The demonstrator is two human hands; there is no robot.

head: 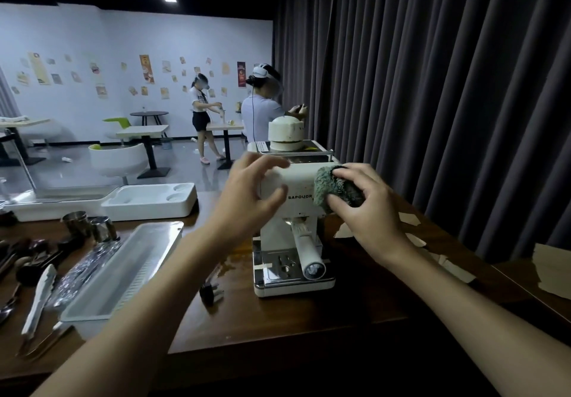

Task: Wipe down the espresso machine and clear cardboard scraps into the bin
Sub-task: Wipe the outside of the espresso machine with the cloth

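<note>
A white espresso machine (298,199) stands on the dark wooden counter (309,319), its portafilter handle pointing toward me. My left hand (247,192) curls around the machine's upper left corner, thumb on the front face. My right hand (367,208) grips a green-grey cloth (332,186) and presses it against the machine's upper right front. Torn cardboard scraps (411,220) lie on the counter to the right of the machine, partly hidden by my right arm. No bin shows in view.
A metal tray (129,270) with foil, tongs (38,301) and steel cups (89,226) sits at left. A white plastic tray (148,202) stands behind. A black plug (210,293) lies before the machine. Dark curtains hang at right. Two people stand by tables beyond.
</note>
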